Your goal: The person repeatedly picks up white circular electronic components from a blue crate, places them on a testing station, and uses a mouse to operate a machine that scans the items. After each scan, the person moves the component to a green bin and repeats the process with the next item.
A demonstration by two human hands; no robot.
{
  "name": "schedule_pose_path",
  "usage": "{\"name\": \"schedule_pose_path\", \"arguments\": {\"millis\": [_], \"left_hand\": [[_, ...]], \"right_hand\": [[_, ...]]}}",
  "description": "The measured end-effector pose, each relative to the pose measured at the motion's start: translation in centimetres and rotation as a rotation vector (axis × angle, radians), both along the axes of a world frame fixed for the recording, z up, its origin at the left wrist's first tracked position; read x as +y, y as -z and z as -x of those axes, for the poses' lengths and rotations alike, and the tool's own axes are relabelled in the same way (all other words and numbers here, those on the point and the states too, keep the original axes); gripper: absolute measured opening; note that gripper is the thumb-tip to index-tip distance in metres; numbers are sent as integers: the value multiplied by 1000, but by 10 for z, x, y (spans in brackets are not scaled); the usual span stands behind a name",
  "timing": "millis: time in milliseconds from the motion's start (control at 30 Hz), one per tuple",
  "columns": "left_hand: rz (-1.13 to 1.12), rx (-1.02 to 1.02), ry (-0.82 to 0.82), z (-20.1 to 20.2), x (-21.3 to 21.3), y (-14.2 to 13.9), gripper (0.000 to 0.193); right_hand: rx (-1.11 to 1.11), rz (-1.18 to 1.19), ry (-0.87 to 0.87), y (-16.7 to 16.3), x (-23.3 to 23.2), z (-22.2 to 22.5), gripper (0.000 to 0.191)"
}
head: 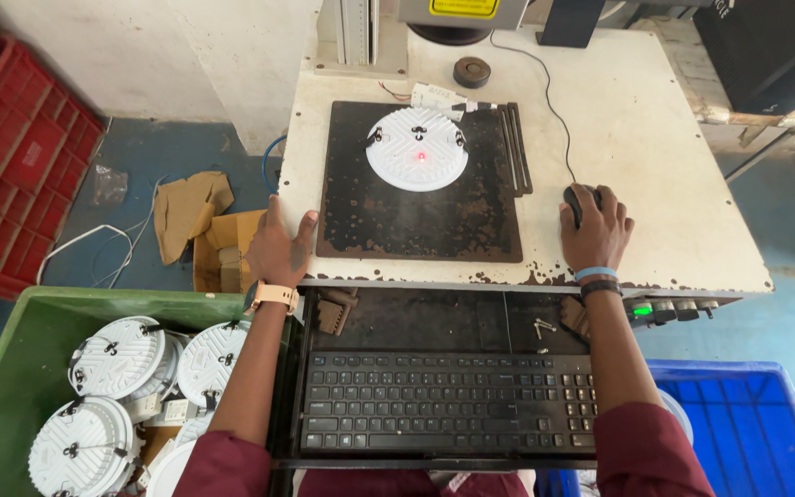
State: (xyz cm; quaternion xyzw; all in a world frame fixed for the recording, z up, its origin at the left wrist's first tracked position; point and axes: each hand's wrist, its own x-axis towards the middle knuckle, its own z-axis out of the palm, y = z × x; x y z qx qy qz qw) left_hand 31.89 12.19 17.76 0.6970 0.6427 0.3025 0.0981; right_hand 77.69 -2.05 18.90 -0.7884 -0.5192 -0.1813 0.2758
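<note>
Right hand (595, 235) cups mouse (574, 198); left hand (278, 248) flat on table (655, 138).

Two bare forearms in dark maroon sleeves pushed up near the elbows; on the left hand (280, 250) side, a watch (274, 296) with a pale peach strap; on the right hand (594, 232) side, a light blue wristband (595, 273) beside a black one (600, 288).

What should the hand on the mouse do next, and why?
Probably click. The right hand rests on the black mouse, while the white round light fitting lies centred on the dark plate with a red dot glowing on its middle. The left hand lies flat on the table edge, away from the fitting, so nothing seems left to adjust.
</note>
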Motion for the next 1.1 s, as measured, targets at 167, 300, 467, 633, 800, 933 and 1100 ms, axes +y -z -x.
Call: {"name": "schedule_pose_path", "arguments": {"millis": [167,300,467,633,800,933,1100], "left_hand": [[9,12,4,0,-1,0,89],[24,-5,0,0,-1,0,89],[-3,-10,4,0,0,2,91],[42,-1,-8,1,1,3,90],[17,-8,9,1,0,1,88],[55,13,-11,1,-1,0,87],[23,12,-4,3,-1,1,87]], "right_hand": [[10,-2,-3,-1,-1,0,39],[-3,-10,-22,0,-2,0,38],[-10,-5,-22,2,-1,-2,38],[-25,-14,-16,4,-1,-3,38],[-1,-9,-5,3,-1,-1,37],[-3,-14,-13,3,-1,-1,37],[-16,-13,-27,5,-2,-3,37]]}}
